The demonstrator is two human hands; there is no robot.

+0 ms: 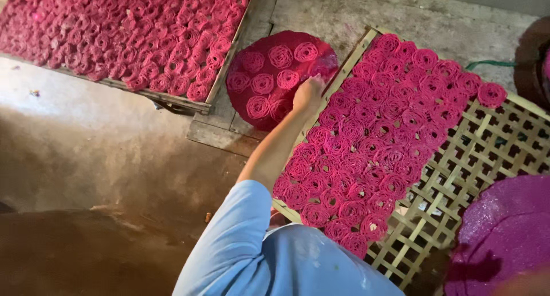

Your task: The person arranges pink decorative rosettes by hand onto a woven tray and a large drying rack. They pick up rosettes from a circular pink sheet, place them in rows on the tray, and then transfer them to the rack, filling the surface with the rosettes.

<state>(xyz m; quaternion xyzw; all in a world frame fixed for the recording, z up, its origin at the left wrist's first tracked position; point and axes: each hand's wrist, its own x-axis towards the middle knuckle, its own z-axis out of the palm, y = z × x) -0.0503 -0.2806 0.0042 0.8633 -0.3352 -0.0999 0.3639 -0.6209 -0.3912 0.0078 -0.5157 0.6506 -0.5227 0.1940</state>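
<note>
Head view, looking down over a light blue sleeve (pixel 240 239). One bare arm reaches forward from the sleeve; which arm it is cannot be told with certainty, though it appears to be the left hand (pixel 308 94). The hand rests at the right rim of a round red tray (pixel 321 47) that lies on a concrete floor (pixel 103 135); its fingers are curled together toward the tray's edge, but whether they pinch anything cannot be told from this angle. The tray carries about seven pink coiled rounds (pixel 281 56), lying flat and apart from one another. Just beside the tray, to the right, lies a bamboo lattice rack (pixel 487 153); its left and upper portion is covered by closely packed pink coils (pixel 372 141), rows touching, while its lower right portion shows bare lattice. A second rack (pixel 172 101), at upper left, is filled edge to edge with the same coils. A purple glittering sheet (pixel 510 233) occupies the lower right corner. The other hand is out of view.
</note>
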